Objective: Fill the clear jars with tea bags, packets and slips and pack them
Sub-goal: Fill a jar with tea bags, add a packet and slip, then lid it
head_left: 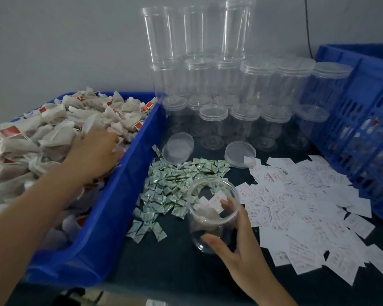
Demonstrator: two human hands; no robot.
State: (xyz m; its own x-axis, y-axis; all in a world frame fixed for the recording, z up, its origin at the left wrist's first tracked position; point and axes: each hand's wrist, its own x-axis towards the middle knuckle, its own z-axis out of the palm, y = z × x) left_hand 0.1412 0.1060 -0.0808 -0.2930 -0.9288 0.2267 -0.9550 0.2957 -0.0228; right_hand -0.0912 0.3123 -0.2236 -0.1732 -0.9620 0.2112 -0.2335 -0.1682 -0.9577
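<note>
fingers of right hand curled round the open clear jar, held upright on the desk; one slip seen inside. left hand sunk into tea bags in blue bin, grasp cannot be told. packets and slips spread beside jar. two loose lids, empty jars stacked behind.

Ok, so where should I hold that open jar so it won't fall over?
Hold the open jar by its round side wall, about halfway up, coming from the right as the right hand does. It stands upright with its mouth open on top, and the blue bin lies to its left.
</note>
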